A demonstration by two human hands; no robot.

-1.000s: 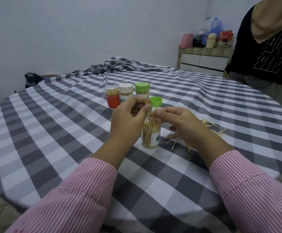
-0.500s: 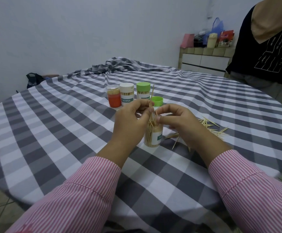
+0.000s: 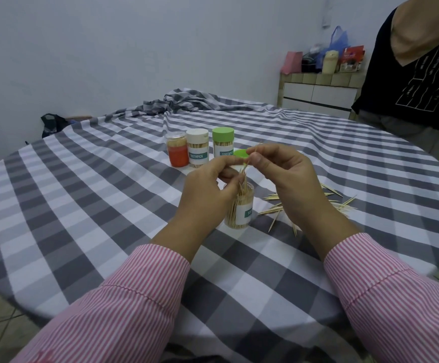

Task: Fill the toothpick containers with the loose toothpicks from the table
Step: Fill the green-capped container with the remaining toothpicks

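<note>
1. Mid-fill: open jar (image 3: 240,208) on tabletop (image 3: 82,205), partly full.
2. Right hand (image 3: 283,176) pinching toothpick (image 3: 247,165); left hand (image 3: 207,195) steadying sticks at rim.
3. Next: drop in, fetch loose toothpicks (image 3: 338,203) beside jar.

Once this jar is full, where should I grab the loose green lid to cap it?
Likely take the green lid by its round side wall, thumb and fingers on opposite edges, coming from above. It lies flat on the cloth behind the open jar, partly hidden by the left hand and right hand, so only its top and rim show.
</note>
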